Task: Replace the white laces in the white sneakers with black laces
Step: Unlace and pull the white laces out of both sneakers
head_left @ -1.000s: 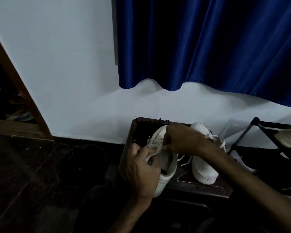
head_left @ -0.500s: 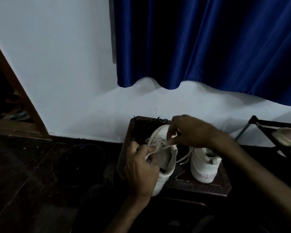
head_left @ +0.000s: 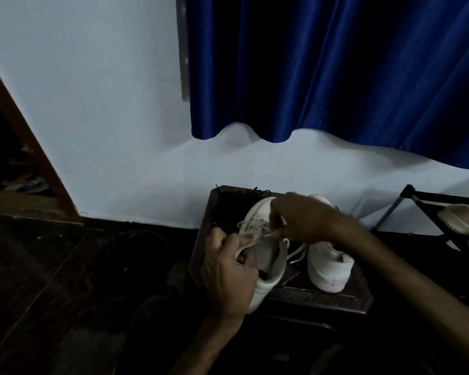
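The task looks barely begun: fingers of the left hand (head_left: 228, 272) and right hand (head_left: 303, 220) grip the white lace (head_left: 255, 228) of the left sneaker (head_left: 271, 263), near on the tabletop (head_left: 322, 296). The right sneaker (head_left: 328, 269) waits beside it, and the black laces (head_left: 233, 204) lie unused at the far left.

There are two bare hands here. The left hand (head_left: 228, 272) shows its back and knuckles, and its bare arm (head_left: 201, 345) leaves the view at about 6 o'clock. The right hand (head_left: 301, 220) sits on a longer bare arm (head_left: 395, 277), which leaves at about 4 o'clock. The room is dim, so small marks on them are too dark to see.
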Demonstrator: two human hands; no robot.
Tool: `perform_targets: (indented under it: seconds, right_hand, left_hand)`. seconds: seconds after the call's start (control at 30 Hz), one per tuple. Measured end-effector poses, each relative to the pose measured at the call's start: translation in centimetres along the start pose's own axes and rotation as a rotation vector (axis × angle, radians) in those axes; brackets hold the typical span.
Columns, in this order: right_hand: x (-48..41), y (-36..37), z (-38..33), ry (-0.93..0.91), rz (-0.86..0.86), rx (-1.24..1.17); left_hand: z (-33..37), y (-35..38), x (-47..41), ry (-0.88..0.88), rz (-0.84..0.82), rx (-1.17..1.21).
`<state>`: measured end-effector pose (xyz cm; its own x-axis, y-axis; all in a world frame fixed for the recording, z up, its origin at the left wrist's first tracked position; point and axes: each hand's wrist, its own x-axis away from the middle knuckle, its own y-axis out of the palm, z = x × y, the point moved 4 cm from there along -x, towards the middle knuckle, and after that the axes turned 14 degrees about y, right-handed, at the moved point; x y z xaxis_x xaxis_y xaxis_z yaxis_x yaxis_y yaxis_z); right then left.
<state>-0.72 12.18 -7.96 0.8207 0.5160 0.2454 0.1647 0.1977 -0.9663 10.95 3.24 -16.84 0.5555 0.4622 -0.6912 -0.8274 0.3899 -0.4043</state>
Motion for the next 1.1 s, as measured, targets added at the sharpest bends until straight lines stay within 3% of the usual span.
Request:
perform_targets:
  seconds: [0.2, 0.33, 0.5, 0.73, 0.93, 1.1]
  right_hand:
    - [1.4, -4.2, 5.5, 0.281, 0.181, 0.139]
    - [1.1, -1.9, 1.7, 0.111, 0.167, -0.077]
    - [-0.7, 0.7, -2.3, 0.041, 0.188, 0.023]
    - [-1.3, 1.2, -2.1, 0.018, 0.135, 0.018]
    - [-0.3, -2.3, 2.7, 0.166, 0.134, 0.046]
    - [-1.4, -3.7, 5.4, 0.287, 0.265, -0.184]
  left_hand:
    - [-0.3, 0.1, 0.0, -0.007, 0.012, -0.019]
    - [-0.2, 0.4, -0.1, -0.03, 0.008, -0.017]
    - [-0.6, 0.7, -0.1, -0.068, 0.011, 0.002]
    - [-1.0, 1.0, -0.3, -0.121, -0.02, 0.013]
    - [-1.0, 0.8, -0.7, -0.127, 0.012, 0.075]
    - [-1.3, 0.7, -0.4, -0.15, 0.018, 0.124]
